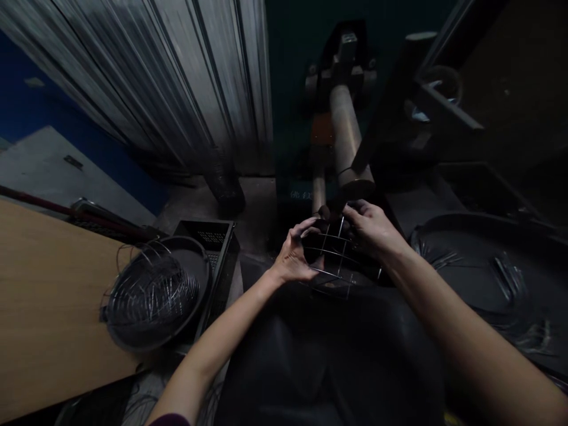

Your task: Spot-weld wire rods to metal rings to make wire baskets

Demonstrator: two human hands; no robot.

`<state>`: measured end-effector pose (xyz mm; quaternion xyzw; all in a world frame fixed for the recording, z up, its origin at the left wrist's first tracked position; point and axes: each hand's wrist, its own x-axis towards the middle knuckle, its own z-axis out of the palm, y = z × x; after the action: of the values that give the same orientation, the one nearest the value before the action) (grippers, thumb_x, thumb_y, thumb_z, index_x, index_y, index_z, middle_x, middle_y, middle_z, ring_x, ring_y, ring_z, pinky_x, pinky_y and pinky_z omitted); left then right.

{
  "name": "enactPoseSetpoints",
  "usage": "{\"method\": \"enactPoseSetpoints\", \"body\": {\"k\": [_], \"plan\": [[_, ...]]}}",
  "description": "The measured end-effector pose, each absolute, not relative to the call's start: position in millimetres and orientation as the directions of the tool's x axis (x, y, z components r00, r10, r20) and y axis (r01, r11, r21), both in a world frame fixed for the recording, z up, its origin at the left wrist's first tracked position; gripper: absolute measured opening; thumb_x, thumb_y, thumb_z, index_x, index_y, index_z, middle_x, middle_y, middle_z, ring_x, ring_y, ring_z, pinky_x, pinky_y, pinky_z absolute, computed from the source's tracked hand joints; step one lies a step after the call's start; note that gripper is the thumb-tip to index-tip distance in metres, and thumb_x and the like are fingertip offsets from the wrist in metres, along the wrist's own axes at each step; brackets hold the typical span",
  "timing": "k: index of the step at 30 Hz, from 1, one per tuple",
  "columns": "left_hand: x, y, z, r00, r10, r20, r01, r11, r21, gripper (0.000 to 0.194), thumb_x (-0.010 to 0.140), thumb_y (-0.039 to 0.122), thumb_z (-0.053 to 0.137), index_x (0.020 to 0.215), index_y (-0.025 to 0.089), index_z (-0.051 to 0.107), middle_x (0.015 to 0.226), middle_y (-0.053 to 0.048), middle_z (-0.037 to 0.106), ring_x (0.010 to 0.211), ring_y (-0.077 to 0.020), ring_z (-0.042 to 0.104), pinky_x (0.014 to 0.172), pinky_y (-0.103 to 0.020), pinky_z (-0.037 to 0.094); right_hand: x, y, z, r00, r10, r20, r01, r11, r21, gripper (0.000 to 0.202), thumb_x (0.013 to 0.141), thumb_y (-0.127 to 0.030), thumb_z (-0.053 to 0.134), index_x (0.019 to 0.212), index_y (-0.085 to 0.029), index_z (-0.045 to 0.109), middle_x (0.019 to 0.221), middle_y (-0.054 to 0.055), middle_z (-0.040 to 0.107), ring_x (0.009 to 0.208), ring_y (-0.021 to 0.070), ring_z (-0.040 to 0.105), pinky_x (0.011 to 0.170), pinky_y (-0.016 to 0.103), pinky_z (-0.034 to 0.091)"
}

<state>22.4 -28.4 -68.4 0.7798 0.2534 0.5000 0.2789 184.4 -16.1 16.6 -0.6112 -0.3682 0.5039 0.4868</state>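
A round wire frame (341,251) of thin curved rods and straight crossbars is held up in front of the machine's lower end. My left hand (296,253) grips its left side, thumb below and fingers above. At the upper right of the frame, my right hand (370,228) has its fingertips pinched together by a straight rod that seems to be in them. Just above both hands is the thick metal cylinder (348,133) of the machine, with a thinner metal rod (318,188) to its left. Shadow hides where the frame meets the machine.
To my left, a dark round pan (116,331) heaped with wire rings rests by a black plastic crate (228,236). On my right, a large dark tray (461,284) holds loose bundles of short wires. A wooden board (48,307) stands far left, corrugated sheet metal (186,71) behind.
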Motion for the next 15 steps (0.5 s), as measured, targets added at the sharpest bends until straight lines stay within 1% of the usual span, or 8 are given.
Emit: {"method": "enactPoseSetpoints", "body": {"k": [4, 9, 12, 15], "plan": [[23, -21, -64, 0.367, 0.637, 0.678, 0.103, -0.752, 0.651, 0.086, 0.066, 0.017, 0.065, 0.135, 0.021, 0.013, 0.123, -0.013, 0.048, 0.101, -0.0196, 0.059, 0.096, -0.042, 0.044, 184, -10, 15, 0.250, 0.942, -0.222, 0.021, -0.235, -0.972, 0.028, 0.071, -0.038, 0.069, 0.078, -0.019, 0.050, 0.047, -0.006, 0.045, 0.034, 0.0062, 0.036, 0.032, 0.019, 0.027], [20, -12, -64, 0.390, 0.660, 0.642, 0.126, -0.729, 0.673, 0.086, 0.066, 0.019, 0.064, 0.134, 0.023, 0.012, 0.122, -0.012, 0.049, 0.105, -0.0228, 0.058, 0.097, -0.044, 0.043, 187, -3, 8, 0.224, 0.966, -0.128, 0.107, -0.155, -0.982, 0.032, 0.068, -0.046, 0.071, 0.073, -0.022, 0.050, 0.040, -0.007, 0.036, 0.034, 0.0094, 0.035, 0.032, 0.021, 0.028], [18, -7, -62, 0.399, 0.659, 0.637, 0.172, -0.736, 0.654, 0.087, 0.065, 0.020, 0.066, 0.133, 0.023, 0.013, 0.128, -0.015, 0.046, 0.113, -0.0267, 0.053, 0.098, -0.047, 0.043, 188, 1, 6, 0.196, 0.977, -0.085, 0.146, -0.115, -0.983, 0.036, 0.065, -0.051, 0.071, 0.069, -0.022, 0.049, 0.040, -0.006, 0.035, 0.036, 0.0114, 0.039, 0.034, 0.023, 0.030], [17, -2, -58, 0.403, 0.637, 0.657, 0.188, -0.760, 0.622, 0.084, 0.064, 0.020, 0.068, 0.132, 0.021, 0.018, 0.131, -0.016, 0.043, 0.123, -0.0302, 0.046, 0.101, -0.049, 0.041, 185, 6, 7, 0.228, 0.972, -0.054, 0.134, -0.087, -0.987, 0.039, 0.061, -0.053, 0.071, 0.064, -0.022, 0.046, 0.045, -0.004, 0.041, 0.040, 0.0110, 0.042, 0.037, 0.023, 0.035]]}}
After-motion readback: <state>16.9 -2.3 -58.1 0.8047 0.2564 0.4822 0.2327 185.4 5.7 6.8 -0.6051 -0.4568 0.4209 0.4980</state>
